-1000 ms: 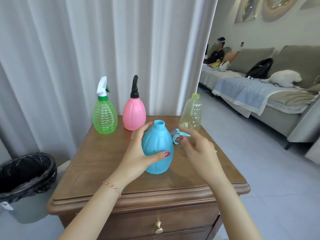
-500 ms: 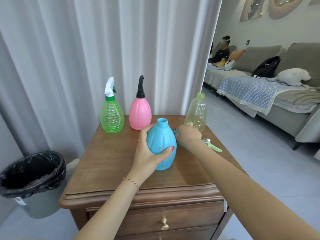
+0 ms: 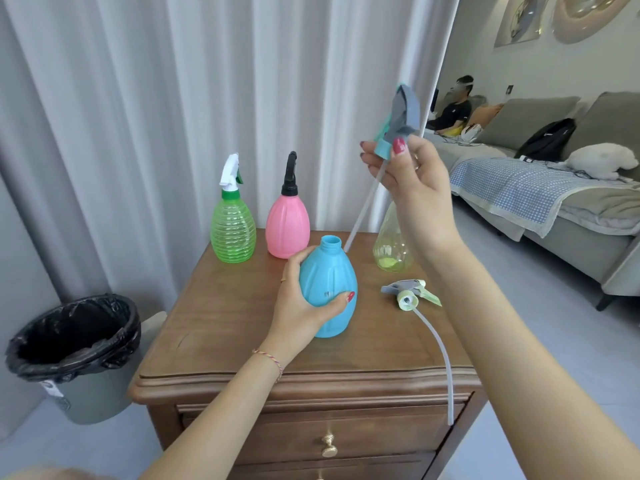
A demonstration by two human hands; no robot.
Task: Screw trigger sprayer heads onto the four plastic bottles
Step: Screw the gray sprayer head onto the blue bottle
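My left hand (image 3: 300,299) grips the blue bottle (image 3: 330,289), which stands upright with its neck bare. My right hand (image 3: 410,178) holds a grey and blue sprayer head (image 3: 401,119) high above the table, its dip tube (image 3: 362,211) slanting down toward the blue bottle's neck. A second sprayer head (image 3: 408,294) with a green collar lies on the table, its tube hanging over the front edge. The clear yellowish bottle (image 3: 391,247) stands capless behind my right arm. The green bottle (image 3: 232,226) and the pink bottle (image 3: 287,220) carry sprayer heads.
All stand on a wooden cabinet (image 3: 242,317) with drawers, in front of a white curtain (image 3: 207,98). A bin with a black liner (image 3: 74,344) sits on the floor at left. A sofa (image 3: 554,188) and a seated person (image 3: 453,105) are at the right.
My right hand has lifted the grey and blue sprayer head from the table to high above the blue bottle. The second sprayer head lies uncovered on the table. My left hand keeps its grip.
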